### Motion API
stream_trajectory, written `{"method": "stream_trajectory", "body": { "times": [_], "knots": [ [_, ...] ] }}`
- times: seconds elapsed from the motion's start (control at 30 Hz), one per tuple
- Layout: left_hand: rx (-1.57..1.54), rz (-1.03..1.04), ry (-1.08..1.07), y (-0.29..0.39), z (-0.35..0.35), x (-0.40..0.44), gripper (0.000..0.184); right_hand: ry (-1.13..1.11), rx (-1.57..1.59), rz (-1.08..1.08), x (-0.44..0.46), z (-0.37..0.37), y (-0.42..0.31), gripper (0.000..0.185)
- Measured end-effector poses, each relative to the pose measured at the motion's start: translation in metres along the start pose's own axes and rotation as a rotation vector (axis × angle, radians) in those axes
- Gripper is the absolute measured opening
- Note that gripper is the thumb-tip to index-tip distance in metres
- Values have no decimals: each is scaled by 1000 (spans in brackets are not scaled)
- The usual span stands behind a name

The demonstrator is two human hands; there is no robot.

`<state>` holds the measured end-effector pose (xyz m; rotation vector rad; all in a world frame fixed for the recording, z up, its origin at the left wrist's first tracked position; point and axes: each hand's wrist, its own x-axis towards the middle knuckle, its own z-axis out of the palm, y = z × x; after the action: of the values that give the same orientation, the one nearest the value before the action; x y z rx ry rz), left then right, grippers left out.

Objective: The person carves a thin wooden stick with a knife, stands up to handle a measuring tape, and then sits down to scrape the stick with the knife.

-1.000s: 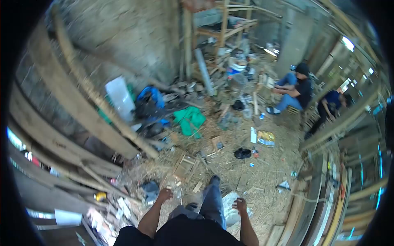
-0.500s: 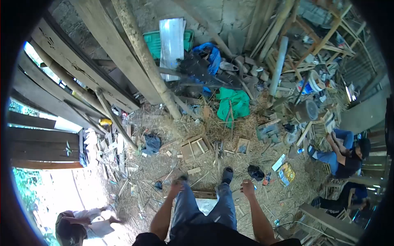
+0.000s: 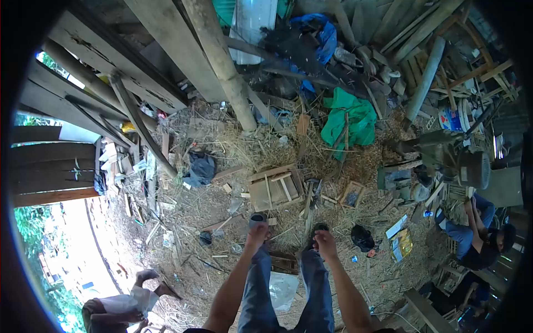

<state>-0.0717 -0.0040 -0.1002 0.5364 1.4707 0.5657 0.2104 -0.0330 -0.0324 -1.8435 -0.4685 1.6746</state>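
Observation:
My left hand (image 3: 257, 237) hangs in front of my left leg, its fingers curled. My right hand (image 3: 325, 244) is over my right shin, its fingers also curled in. I see nothing in either hand. Beyond them, a wooden panel with nailed strips (image 3: 261, 194) lies on the littered ground. Just right of that panel is what looks like a hammer (image 3: 312, 186). Between my legs are a dark wooden piece (image 3: 284, 261) and a pale flat sheet (image 3: 283, 291).
A small wooden frame (image 3: 352, 195) and a black plastic bag (image 3: 362, 237) lie to the right. Green sheeting (image 3: 355, 119) rests ahead, near a leaning post (image 3: 219, 61). Two people (image 3: 480, 238) sit at the right. Another person (image 3: 114, 311) is at the lower left.
Both hands have come forward and closer together, and the right fingers look more curled. My view has shifted, bringing the wooden panel nearer. The lower-left person's legs show more.

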Motion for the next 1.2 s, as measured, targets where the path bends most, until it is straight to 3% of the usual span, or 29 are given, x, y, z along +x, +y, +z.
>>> {"method": "stream_trajectory", "body": {
  "times": [0.07,0.17,0.23,0.3,0.37,0.43,0.5,0.6,0.67,0.7,0.73,0.77,0.83,0.87,0.93,1.07,1.13,1.2],
  "knots": [
    [55,78,-1,-5,-7,35,17,-12,11,-12,27,13,19,19],
    [-188,-90,97,23,16,52,17,-3,56,-28,59,16,43,21],
    [-112,76,116,27,33,70,17,9,85,-46,94,8,56,20],
    [-89,159,-26,0,66,109,19,-24,-31,-33,136,-8,69,18],
    [370,213,-315,-9,116,144,26,-23,-204,-87,201,-26,91,16],
    [707,274,-333,0,167,167,26,-15,-374,-132,247,-39,95,15],
    [744,291,-361,-41,203,203,24,190,-644,-248,268,-49,87,12],
    [824,268,-381,-84,231,255,27,217,-745,-176,323,-72,126,11],
    [881,223,-375,-114,238,268,32,150,-780,-115,343,-76,144,12],
    [1048,289,-186,-123,240,262,37,63,-817,-43,349,-72,153,12],
    [1205,359,7,-135,241,261,42,87,-895,-200,362,-69,178,14],
    [1215,373,3,-145,241,262,42,99,-883,-204,371,-70,202,14],
    [1367,436,-18,-166,240,267,48,167,-797,-441,373,-58,218,12],
    [1368,442,-20,-178,241,266,48,226,-832,-312,378,-51,220,18],
    [1264,300,132,-191,238,258,48,262,-740,-304,352,-44,207,20],
    [896,275,204,-223,216,262,47,360,-659,-391,360,-39,229,27],
    [902,36,28,-209,212,272,41,419,-673,-379,360,-32,225,25],
    [776,87,-79,-228,205,300,40,469,-679,-350,355,-25,223,24]
  ]
}}
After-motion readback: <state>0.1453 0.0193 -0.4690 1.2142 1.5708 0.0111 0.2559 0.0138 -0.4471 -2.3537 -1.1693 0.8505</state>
